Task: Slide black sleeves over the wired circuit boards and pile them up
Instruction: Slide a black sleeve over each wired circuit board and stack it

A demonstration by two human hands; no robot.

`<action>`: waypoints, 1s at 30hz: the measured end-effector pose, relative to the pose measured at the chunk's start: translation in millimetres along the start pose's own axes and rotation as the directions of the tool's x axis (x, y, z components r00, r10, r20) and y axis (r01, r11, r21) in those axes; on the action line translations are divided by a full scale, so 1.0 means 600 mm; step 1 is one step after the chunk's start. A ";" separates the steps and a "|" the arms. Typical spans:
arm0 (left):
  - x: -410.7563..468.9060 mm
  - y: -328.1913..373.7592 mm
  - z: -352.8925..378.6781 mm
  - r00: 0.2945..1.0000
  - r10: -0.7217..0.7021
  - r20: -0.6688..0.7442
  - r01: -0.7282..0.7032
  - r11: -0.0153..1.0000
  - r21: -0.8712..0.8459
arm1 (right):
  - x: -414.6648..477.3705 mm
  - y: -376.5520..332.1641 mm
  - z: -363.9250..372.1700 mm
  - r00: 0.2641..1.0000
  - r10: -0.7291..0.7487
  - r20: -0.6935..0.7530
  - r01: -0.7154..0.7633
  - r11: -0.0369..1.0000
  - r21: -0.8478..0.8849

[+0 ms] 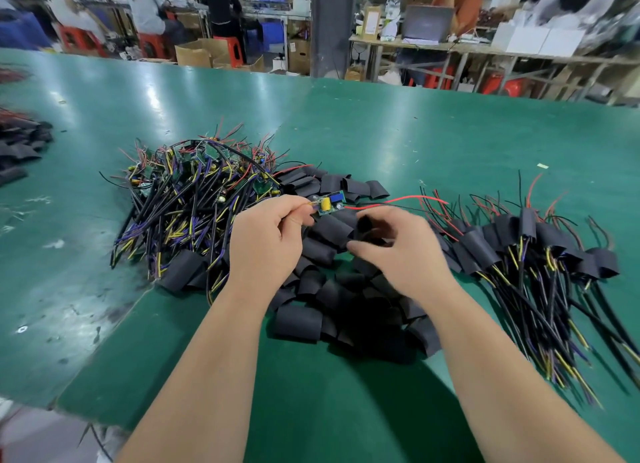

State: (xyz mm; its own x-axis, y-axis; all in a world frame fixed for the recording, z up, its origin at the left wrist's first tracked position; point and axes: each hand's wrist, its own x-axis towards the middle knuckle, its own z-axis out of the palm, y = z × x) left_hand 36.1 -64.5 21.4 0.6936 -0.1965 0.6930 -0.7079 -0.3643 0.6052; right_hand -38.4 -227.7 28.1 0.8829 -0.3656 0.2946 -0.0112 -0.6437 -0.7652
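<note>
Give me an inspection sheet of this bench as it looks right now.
Surface: green table, scuffed at left.
Job's things: bare boards pile left; loose sleeves middle; sleeved pile right.
Clutter: wire scraps; far-left sleeves.
Hands: left hand pinches a board; right hand, blurred, at a sleeve, grip unclear.
Cables: red lead trails right from the board.
Surroundings: people, red stools, boxes.

Table [381, 127], heap of bare boards [194, 192] left of centre, loose sleeves [329, 289] touching its right side and spreading nearer, sleeved boards [519, 248] further right, one board [329, 204] in left hand [266, 241] above the sleeves, right hand [405, 251] beside it, benches [450, 47] behind the table.
</note>
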 end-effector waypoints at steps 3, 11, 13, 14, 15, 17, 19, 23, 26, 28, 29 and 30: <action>0.000 0.001 -0.003 1.000 0.010 -0.014 -0.010 1.000 0.001 | -0.010 0.024 -0.022 0.961 0.251 -0.118 -0.161 0.851 0.500; -0.001 0.003 -0.011 1.000 -0.009 -0.028 0.007 0.998 -0.066 | -0.025 0.042 -0.073 0.852 0.518 0.072 -0.001 -0.136 0.991; -0.002 0.002 -0.011 0.999 -0.012 -0.038 0.009 0.997 -0.074 | -0.028 0.036 -0.079 0.866 0.496 0.061 0.032 -0.177 0.984; -0.002 0.002 -0.011 0.999 -0.016 -0.045 0.012 0.997 -0.078 | -0.029 0.032 -0.079 0.866 0.495 0.064 0.031 -0.181 0.983; -0.002 0.002 -0.011 0.998 -0.019 -0.053 0.015 0.997 -0.081 | -0.031 0.028 -0.078 0.866 0.495 0.068 0.027 -0.182 0.983; -0.001 0.002 -0.011 0.997 -0.027 -0.071 0.021 0.996 -0.085 | -0.034 0.021 -0.073 0.869 0.490 0.071 0.028 -0.193 0.981; -0.001 0.002 -0.011 0.995 -0.039 -0.087 0.032 0.996 -0.089 | -0.036 0.012 -0.068 0.875 0.480 0.063 0.043 -0.207 0.977; -0.002 0.004 -0.008 0.996 -0.033 -0.077 0.026 0.996 -0.080 | -0.039 0.000 -0.064 0.882 0.469 0.052 0.048 -0.199 0.979; -0.003 0.003 -0.003 0.998 -0.033 -0.060 0.028 0.996 -0.082 | -0.039 -0.001 -0.067 0.870 0.490 0.058 0.057 -0.215 0.975; -0.003 0.002 -0.001 0.999 -0.027 -0.046 0.024 0.997 -0.080 | -0.039 0.001 -0.069 0.863 0.502 0.057 0.068 -0.228 0.971; -0.003 0.002 0.000 0.999 -0.025 -0.041 0.022 0.997 -0.078 | -0.039 0.002 -0.070 0.861 0.505 0.056 0.072 -0.231 0.970; -0.003 0.002 0.000 0.999 -0.024 -0.038 0.021 0.997 -0.079 | -0.039 0.004 -0.072 0.862 0.504 0.055 0.074 -0.232 0.970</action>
State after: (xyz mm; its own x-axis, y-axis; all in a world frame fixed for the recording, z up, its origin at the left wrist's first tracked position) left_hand 34.2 -64.7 20.5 0.7052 -0.1533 0.6923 -0.7012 -0.2954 0.6489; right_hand -79.0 -249.5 44.1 0.7811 -0.6028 -0.1630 0.5233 0.7743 -0.3560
